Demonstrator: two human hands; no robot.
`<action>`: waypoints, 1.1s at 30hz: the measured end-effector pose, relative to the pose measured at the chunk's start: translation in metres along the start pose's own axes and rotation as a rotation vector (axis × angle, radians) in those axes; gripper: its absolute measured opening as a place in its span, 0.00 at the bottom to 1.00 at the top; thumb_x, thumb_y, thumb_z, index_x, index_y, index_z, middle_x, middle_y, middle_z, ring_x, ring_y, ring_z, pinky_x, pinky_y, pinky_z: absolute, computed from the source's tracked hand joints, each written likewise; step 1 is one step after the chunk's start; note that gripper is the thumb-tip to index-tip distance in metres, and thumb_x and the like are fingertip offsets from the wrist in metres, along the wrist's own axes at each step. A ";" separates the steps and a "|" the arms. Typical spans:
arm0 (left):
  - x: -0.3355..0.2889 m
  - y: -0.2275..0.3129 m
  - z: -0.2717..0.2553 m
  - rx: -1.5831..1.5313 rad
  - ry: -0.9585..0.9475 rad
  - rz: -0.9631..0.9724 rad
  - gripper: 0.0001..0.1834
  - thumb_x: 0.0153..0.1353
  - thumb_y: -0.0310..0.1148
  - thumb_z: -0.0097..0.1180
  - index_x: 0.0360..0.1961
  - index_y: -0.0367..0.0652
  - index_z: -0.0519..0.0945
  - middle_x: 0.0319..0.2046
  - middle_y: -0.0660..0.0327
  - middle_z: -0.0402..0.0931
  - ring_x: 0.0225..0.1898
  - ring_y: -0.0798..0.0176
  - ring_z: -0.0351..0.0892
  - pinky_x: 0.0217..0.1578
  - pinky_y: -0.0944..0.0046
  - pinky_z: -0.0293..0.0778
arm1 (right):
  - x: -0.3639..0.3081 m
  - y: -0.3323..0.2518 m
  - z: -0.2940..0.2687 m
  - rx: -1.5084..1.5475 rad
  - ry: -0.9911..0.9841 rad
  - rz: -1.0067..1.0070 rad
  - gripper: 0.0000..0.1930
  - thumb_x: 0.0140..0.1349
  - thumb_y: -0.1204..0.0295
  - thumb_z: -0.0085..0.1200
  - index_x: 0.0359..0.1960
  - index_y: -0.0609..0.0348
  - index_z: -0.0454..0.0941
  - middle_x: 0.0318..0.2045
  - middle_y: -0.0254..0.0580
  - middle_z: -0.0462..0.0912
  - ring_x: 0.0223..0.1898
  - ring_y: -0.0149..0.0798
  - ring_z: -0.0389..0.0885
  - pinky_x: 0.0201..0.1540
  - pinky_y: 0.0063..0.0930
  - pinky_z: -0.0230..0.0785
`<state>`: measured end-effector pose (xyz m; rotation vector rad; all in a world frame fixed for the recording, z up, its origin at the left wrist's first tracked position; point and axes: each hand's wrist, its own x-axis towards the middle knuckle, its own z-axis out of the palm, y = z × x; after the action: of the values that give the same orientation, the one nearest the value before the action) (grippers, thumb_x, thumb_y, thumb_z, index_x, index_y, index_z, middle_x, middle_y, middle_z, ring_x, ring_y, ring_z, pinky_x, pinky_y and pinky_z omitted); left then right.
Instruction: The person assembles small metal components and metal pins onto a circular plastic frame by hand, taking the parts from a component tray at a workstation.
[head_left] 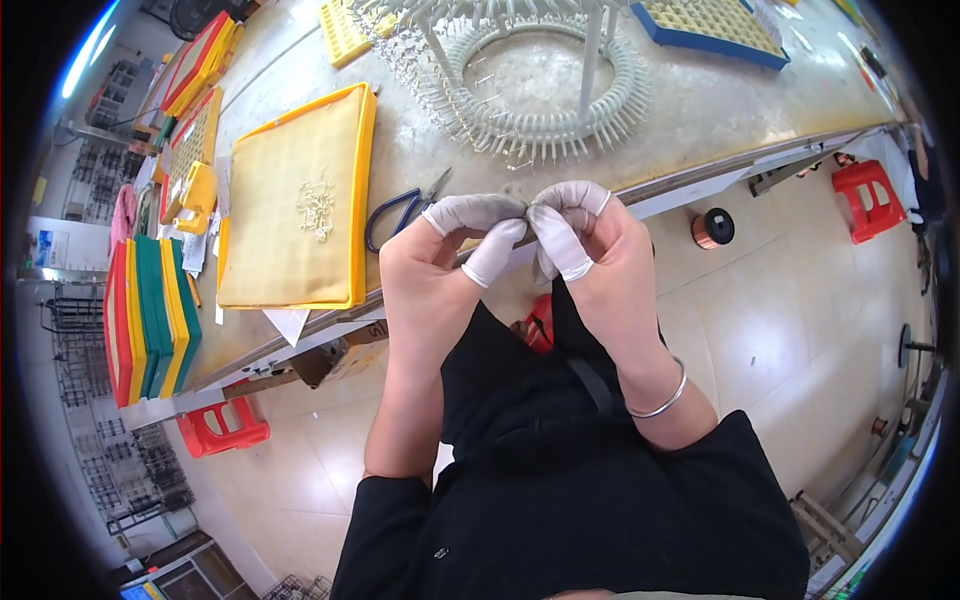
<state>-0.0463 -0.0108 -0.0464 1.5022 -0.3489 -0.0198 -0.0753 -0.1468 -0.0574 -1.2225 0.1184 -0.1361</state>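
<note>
My left hand and my right hand meet at the table's near edge, white finger cots on their fingertips. Thumb and fingers of each are pinched together, and whatever sits between them is too small to make out. Just left of my left hand lie scissors with dark blue handles. Farther left, a yellow-rimmed tray with a tan lining bears a little heap of small pale pieces. Beyond my hands stands a round white rack, its ring set with many thin pegs, with fine wire-like pieces hanging at its left side.
A blue tray of small cells lies at the far right of the table. Stacked red, yellow and green trays stand at the left edge, near a yellow tape dispenser. Red stools and a copper wire spool are on the floor.
</note>
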 end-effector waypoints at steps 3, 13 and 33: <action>0.000 -0.001 0.002 0.049 0.043 -0.006 0.10 0.51 0.17 0.58 0.36 0.30 0.78 0.33 0.57 0.78 0.36 0.67 0.77 0.40 0.69 0.72 | 0.000 0.000 -0.001 0.014 -0.009 0.028 0.06 0.58 0.75 0.53 0.35 0.64 0.74 0.23 0.31 0.77 0.24 0.19 0.72 0.29 0.13 0.64; 0.004 -0.002 -0.003 0.476 0.166 0.335 0.15 0.42 0.17 0.60 0.35 0.38 0.79 0.32 0.60 0.72 0.31 0.66 0.73 0.33 0.70 0.69 | 0.001 0.004 -0.005 -0.038 0.033 -0.054 0.05 0.58 0.76 0.52 0.35 0.64 0.74 0.22 0.29 0.75 0.24 0.17 0.70 0.26 0.12 0.63; 0.029 0.009 0.008 0.833 0.095 0.640 0.12 0.36 0.18 0.61 0.25 0.42 0.79 0.28 0.62 0.70 0.31 0.60 0.69 0.32 0.65 0.67 | -0.002 0.002 0.000 0.009 0.065 -0.034 0.09 0.59 0.75 0.52 0.39 0.65 0.71 0.19 0.33 0.76 0.21 0.20 0.72 0.28 0.15 0.64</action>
<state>-0.0220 -0.0246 -0.0315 2.1242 -0.8109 0.7858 -0.0771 -0.1456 -0.0592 -1.2119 0.1530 -0.2061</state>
